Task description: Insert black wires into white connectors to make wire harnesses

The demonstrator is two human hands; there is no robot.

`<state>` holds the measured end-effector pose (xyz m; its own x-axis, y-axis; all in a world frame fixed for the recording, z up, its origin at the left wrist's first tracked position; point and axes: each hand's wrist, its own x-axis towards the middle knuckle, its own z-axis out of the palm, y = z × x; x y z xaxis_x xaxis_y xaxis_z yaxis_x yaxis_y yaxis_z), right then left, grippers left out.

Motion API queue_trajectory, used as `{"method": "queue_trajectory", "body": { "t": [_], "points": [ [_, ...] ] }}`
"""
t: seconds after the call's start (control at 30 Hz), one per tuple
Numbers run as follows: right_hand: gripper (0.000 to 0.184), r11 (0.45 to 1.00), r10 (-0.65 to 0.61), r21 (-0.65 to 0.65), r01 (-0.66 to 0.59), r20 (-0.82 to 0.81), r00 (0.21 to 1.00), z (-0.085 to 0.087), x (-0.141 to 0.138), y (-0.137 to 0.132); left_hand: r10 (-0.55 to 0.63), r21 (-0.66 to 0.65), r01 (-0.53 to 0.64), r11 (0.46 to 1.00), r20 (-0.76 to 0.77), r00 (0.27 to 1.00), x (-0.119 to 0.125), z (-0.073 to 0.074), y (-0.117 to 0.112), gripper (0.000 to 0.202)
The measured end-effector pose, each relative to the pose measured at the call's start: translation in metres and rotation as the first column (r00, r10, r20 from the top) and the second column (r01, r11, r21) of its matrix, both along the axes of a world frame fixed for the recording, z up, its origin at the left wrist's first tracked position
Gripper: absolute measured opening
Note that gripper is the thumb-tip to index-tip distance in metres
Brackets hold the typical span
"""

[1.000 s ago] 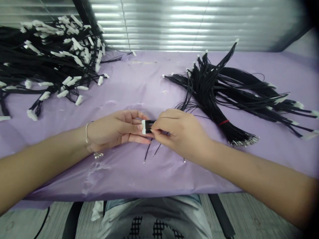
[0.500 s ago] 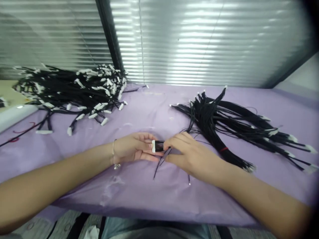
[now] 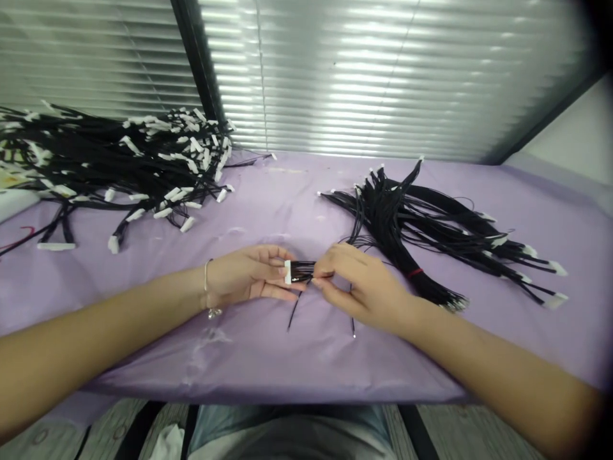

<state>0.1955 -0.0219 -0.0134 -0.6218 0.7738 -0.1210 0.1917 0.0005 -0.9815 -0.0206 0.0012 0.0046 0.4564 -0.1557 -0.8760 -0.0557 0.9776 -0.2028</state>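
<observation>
Between thumb and fingers, my left hand (image 3: pixel 253 273) grips a white connector (image 3: pixel 288 272) near the front of the table. Several thin black wires (image 3: pixel 301 270) run from its right side toward my right hand (image 3: pixel 357 281). The right thumb and forefinger are pinched together on a black wire close to the connector. One loose wire end (image 3: pixel 294 313) hangs down between the hands, and another (image 3: pixel 353 324) with a shiny tip lies below the right hand. The exact spot where the right fingertips meet the wire is partly hidden.
A large heap of black wire harnesses with white connectors (image 3: pixel 119 153) lies at the back left. To the right lies a bundle of black wires (image 3: pixel 390 236) tied with a red band (image 3: pixel 414 273). Purple sheeting (image 3: pixel 268 358) covers the table; window blinds (image 3: pixel 306 76) stand behind.
The view has shifted, so the table's things appear further left and slightly higher. My right fingertips have closed into a tighter pinch on the wire, and more of the wires by the connector shows.
</observation>
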Motion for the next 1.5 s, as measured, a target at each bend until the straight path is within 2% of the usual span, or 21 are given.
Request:
{"method": "queue_trajectory", "body": {
  "t": [0.17, 0.47, 0.7, 0.9, 1.0, 1.1, 1.17, 1.33, 1.5],
  "points": [
    [0.006, 0.99, -0.051, -0.127, 0.061, 0.081, 0.995, -0.002, -0.006, -0.007, -0.017, -0.011, 0.017, 1.0, -0.025, 1.0, 0.002, 0.002, 0.001, 0.019],
    [0.01, 0.997, 0.016, -0.075, -0.004, 0.154, 0.988, -0.008, -0.012, -0.009, -0.027, -0.007, 0.027, 1.0, 0.006, 1.0, 0.003, 0.0, 0.001, 0.015],
    [0.007, 0.99, 0.053, -0.137, -0.026, 0.195, 0.979, -0.006, -0.016, -0.01, -0.028, 0.001, 0.028, 1.0, -0.014, 1.0, 0.004, 0.0, 0.001, 0.015],
    [0.009, 0.996, 0.068, -0.065, -0.056, 0.192, 0.979, -0.006, -0.019, -0.011, -0.028, -0.003, 0.028, 1.0, -0.051, 0.998, 0.006, 0.001, 0.0, 0.017],
    [0.013, 1.0, 0.015, 0.019, -0.018, 0.155, 0.988, -0.007, -0.007, 0.001, -0.027, 0.01, 0.028, 1.0, -0.08, 0.996, 0.007, 0.003, 0.001, 0.014],
    [0.012, 0.995, -0.063, 0.094, 0.046, 0.193, 0.979, -0.011, 0.012, 0.015, -0.014, 0.001, 0.015, 1.0, -0.127, 0.992, 0.008, 0.004, 0.002, 0.015],
    [0.012, 0.996, -0.01, 0.092, -0.01, 0.212, 0.977, -0.013, 0.021, 0.022, 0.002, -0.018, -0.005, 1.0, -0.135, 0.991, 0.007, 0.003, 0.003, 0.017],
    [0.017, 0.964, 0.237, 0.067, -0.257, 0.223, 0.946, -0.014, 0.024, 0.022, -0.018, -0.004, 0.017, 1.0, -0.189, 0.982, 0.006, 0.002, 0.002, 0.017],
    [0.018, 0.945, 0.314, 0.002, -0.328, 0.277, 0.908, -0.014, 0.019, 0.015, -0.019, 0.01, 0.022, 1.0, -0.215, 0.976, 0.006, 0.004, 0.003, 0.019]
  ]
}}
